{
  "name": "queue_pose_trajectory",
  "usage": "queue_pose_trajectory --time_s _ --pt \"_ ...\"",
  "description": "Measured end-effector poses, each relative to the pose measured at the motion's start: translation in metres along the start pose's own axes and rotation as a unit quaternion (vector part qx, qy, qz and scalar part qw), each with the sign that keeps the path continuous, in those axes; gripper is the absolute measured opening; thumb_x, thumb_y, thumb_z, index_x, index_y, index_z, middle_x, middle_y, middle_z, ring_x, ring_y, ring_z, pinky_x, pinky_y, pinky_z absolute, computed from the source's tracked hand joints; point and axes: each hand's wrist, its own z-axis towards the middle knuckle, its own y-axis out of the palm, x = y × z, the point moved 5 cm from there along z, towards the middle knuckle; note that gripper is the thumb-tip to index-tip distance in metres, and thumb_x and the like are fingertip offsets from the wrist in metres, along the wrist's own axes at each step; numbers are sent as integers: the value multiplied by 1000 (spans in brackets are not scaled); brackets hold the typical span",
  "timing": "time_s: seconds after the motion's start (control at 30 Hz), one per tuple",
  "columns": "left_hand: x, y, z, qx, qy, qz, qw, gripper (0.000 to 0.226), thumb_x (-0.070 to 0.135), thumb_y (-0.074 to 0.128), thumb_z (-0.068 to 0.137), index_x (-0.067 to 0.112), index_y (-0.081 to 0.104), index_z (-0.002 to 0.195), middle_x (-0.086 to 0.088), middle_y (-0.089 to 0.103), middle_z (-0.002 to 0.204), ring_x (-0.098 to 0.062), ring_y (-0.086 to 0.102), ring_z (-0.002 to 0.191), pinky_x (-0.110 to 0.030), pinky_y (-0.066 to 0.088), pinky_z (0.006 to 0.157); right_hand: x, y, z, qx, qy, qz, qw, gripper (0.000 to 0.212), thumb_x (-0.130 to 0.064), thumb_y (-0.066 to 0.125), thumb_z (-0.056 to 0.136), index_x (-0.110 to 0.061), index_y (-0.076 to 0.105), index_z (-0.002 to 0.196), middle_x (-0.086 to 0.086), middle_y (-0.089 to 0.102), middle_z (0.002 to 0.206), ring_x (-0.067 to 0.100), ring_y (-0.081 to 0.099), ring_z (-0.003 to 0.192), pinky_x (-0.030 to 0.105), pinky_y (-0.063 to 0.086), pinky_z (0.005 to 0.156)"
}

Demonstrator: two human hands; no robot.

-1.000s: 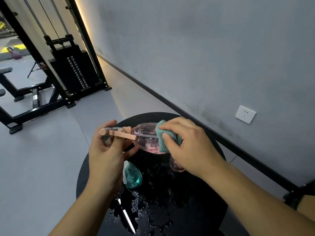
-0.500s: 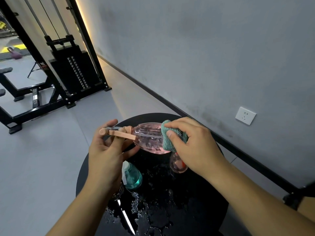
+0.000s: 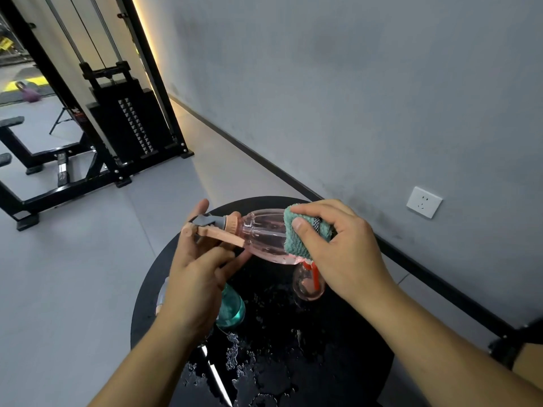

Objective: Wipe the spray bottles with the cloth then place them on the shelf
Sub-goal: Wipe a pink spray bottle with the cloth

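A clear pink spray bottle [image 3: 263, 235] lies sideways in the air above a round black table [image 3: 338, 348]. My left hand [image 3: 197, 277] grips it at the peach trigger and grey nozzle end. My right hand [image 3: 342, 249] presses a folded teal cloth [image 3: 296, 237] around the bottle's wide base end. Below, a teal spray bottle [image 3: 233, 308] stands on the table, partly hidden by my left hand. A second pink bottle [image 3: 307, 284] with an orange trigger stands under my right hand.
Water drops and puddles cover the tabletop. A grey wall with a white socket [image 3: 424, 202] runs along the right. A black cable weight machine [image 3: 123, 113] stands on the grey floor at the back left. No shelf is in view.
My right hand has slid the cloth along the pink bottle toward its base, uncovering more of the ribbed body. The second pink bottle below has come into view.
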Motion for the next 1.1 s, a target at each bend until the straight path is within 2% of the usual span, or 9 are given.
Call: queue_pose_trajectory --time_s 0.03,0.1,0.23,0.33,0.43,0.53,0.73,0.97,1.1 --pt "-1 0 0 -6 -5 -14 1000 75 -14 50 91 33 52 149 -16 70 132 -32 70 123 -50 63 94 0 -1 0 3 0 3 1000 19 -20 72 97 -28 79 113 -21 67 112 -6 62 109 4 48 82" --pt "3 4 -2 -10 -4 -41 999 73 5 55 84 31 49 151 -14 69 123 -32 69 121 -52 62 96 0 0 0 0 1 9 1000 19 -20 72 98 -28 79 113 -21 67 113 -6 62 109 4 49 81" --pt "5 8 -4 42 -3 -42 998 55 37 72 94 32 53 146 -10 71 115 -27 73 120 -51 63 93 3 2 -1 -11 14 22 1000 18 -23 72 97 -31 79 112 -22 67 111 -6 62 110 10 53 85" --pt "7 7 -5 69 -7 -32 997 35 31 61 105 33 59 140 -10 74 116 -28 73 120 -55 62 93 5 1 -1 -16 23 27 999 17 -24 72 97 -33 79 109 -23 67 110 -3 64 109 15 55 86" --pt "11 5 -5 81 -16 -30 996 33 27 55 109 29 60 141 -9 80 112 -27 77 112 -55 63 87 6 2 -2 -11 21 29 999 17 -23 72 97 -33 79 108 -25 67 109 -3 64 109 16 56 85" --pt "11 4 -4 76 -41 8 996 24 32 55 110 19 67 126 -10 80 116 -28 77 112 -57 62 88 9 3 -3 1 18 23 1000 16 -22 72 97 -31 79 108 -25 66 108 -4 63 109 13 54 85" --pt "11 8 -3 55 -78 28 995 27 38 53 110 20 64 128 -14 81 113 -35 79 103 -54 62 90 13 2 0 18 15 9 1000 16 -21 73 96 -31 80 107 -24 67 108 -5 63 108 10 50 88" --pt "10 8 -8 73 -33 20 997 28 27 52 112 29 62 138 -14 82 108 -36 80 101 -48 67 83 9 3 5 -19 3 -49 999 20 -24 69 99 -31 77 116 -28 65 109 -12 59 108 10 53 86" --pt "3 11 -11 59 -29 51 997 30 28 54 110 24 64 139 -14 81 111 -36 79 103 -49 63 87 -7 10 6 -32 -43 -68 996 21 -22 70 98 -27 76 118 -22 67 112 -6 61 109 13 52 91"
